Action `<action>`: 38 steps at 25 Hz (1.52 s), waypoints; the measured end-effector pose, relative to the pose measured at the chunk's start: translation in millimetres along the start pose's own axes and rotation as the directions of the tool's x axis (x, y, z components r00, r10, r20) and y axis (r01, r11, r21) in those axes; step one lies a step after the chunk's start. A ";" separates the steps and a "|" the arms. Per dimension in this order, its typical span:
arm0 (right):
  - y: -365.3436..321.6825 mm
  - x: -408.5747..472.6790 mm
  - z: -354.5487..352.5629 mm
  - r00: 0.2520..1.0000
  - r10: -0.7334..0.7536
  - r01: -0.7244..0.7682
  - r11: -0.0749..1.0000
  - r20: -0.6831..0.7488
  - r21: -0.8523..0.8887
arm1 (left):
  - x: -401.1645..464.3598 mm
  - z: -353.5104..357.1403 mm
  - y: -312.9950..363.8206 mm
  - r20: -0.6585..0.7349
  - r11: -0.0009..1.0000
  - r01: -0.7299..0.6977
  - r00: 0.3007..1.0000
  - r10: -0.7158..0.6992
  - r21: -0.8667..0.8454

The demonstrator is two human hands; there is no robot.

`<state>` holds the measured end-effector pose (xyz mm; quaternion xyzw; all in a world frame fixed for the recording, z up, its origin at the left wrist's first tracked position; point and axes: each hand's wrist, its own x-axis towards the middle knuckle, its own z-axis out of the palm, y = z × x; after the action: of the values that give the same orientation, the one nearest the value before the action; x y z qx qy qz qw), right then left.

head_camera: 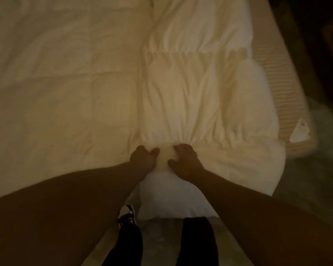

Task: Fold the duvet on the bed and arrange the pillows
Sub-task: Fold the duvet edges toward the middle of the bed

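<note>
Both hands meet at the near edge of the bed, each with fingers curled into the white duvet (190, 89). The left hand (142, 158) and the right hand (185, 160) sit just beside each other, bunching a small puff of fabric between them, and gathers radiate away from that spot. The duvet lies as a thick folded strip along the right part of the bed, its near end drooping over the edge toward the floor. To the left of it spreads a flatter quilted layer (56, 83). At the right, a ribbed mattress edge (284, 96) shows beside the duvet, with a white tag (300, 131) on it. Dark-trousered legs (196, 242) stand below.
</note>
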<state>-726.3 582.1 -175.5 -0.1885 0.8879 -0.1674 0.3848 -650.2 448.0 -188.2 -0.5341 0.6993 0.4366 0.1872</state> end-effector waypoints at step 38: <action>-566.7 -323.1 108.7 0.780 -0.052 0.065 0.998 -0.624 -0.002 | -179.6 -721.4 -247.5 -0.039 0.400 -0.667 0.486 0.873 0.629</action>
<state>-324.0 220.8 205.1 -0.1463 0.9572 -0.2410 0.0662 -212.7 -43.8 236.8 -0.1344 0.9787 0.1511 -0.0340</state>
